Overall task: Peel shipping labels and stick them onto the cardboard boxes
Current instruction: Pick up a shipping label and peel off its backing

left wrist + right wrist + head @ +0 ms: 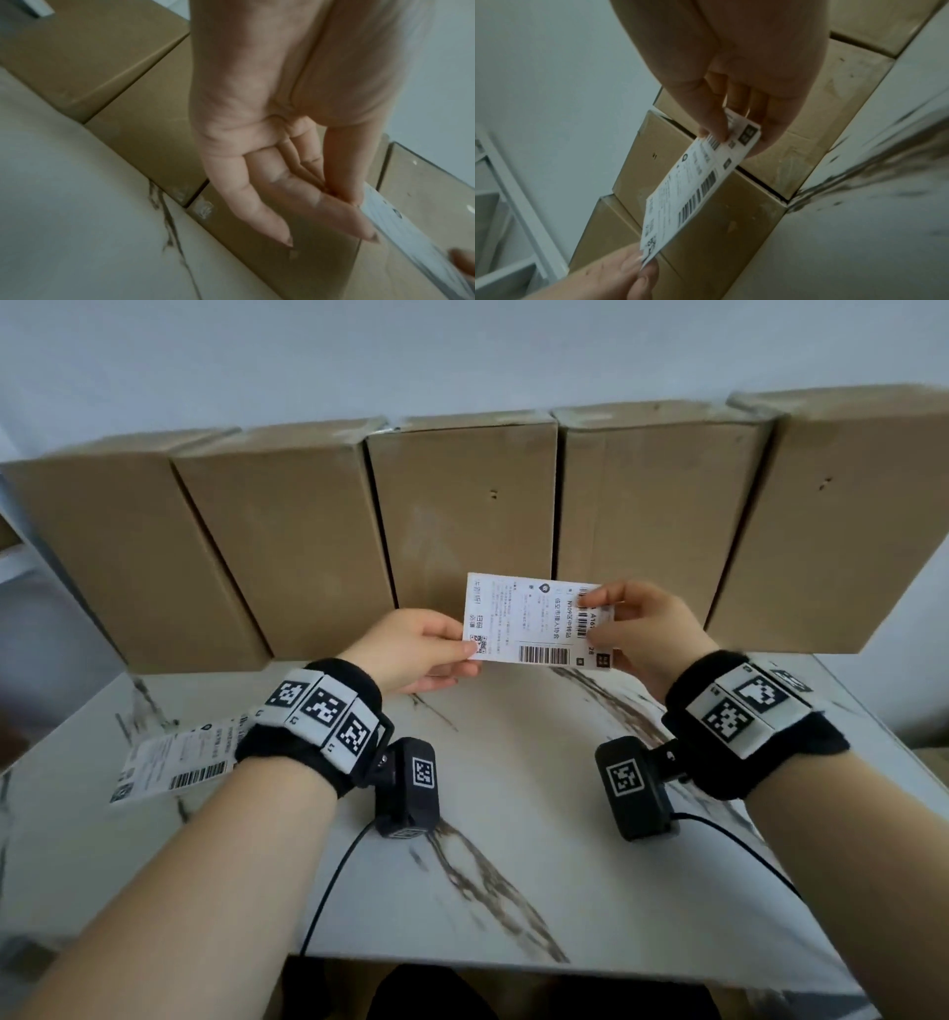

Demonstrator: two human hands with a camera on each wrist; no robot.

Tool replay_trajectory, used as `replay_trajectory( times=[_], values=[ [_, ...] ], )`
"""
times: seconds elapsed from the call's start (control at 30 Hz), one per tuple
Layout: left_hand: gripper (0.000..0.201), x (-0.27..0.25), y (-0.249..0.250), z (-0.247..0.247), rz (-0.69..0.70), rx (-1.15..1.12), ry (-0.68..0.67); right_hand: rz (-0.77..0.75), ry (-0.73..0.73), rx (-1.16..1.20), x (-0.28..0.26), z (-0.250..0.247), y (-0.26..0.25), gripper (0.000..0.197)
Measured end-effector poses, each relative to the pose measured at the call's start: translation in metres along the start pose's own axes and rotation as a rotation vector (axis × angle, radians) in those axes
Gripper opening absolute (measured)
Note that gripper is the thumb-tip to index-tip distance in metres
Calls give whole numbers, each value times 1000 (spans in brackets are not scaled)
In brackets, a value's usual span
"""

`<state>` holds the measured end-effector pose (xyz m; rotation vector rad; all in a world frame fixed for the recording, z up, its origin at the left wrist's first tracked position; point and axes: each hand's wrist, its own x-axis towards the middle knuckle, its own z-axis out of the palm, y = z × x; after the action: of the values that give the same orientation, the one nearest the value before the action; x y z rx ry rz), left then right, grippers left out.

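A white shipping label (534, 621) with barcodes hangs in the air above the table, in front of the middle cardboard box (462, 505). My left hand (426, 649) pinches its lower left corner between thumb and fingers. My right hand (631, 624) pinches its right end, thumb on the printed face. The right wrist view shows the label (693, 182) stretched between both hands, with my right hand (729, 130) at its top. The left wrist view shows my left hand (342, 196) gripping the label's edge (401, 229). Several plain brown boxes stand in a row along the wall.
More shipping labels (174, 757) lie on the marble table (513, 814) at the left, partly under my left wrist. A white shelf frame (513, 192) stands left of the boxes. Cables trail from both wrist cameras to the table's front edge.
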<state>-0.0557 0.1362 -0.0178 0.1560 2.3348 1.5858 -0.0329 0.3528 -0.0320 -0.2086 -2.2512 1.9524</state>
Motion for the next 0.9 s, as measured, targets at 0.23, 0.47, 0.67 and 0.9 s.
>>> replay_trajectory(
  times=[0.23, 0.47, 0.67, 0.9],
  values=[
    [7, 13, -14, -16, 0, -235, -1, -19, -29, 206, 15, 12, 9, 28],
    [5, 22, -31, -19, -27, -430, 22, 28, -24, 306, 26, 34, 24, 26],
    [13, 25, -39, -22, 2, -528, 15, -12, -60, 276, 25, 34, 24, 26],
    [9, 25, -44, -21, 52, -481, 73, -42, -4, 283, 23, 35, 26, 25]
  ],
)
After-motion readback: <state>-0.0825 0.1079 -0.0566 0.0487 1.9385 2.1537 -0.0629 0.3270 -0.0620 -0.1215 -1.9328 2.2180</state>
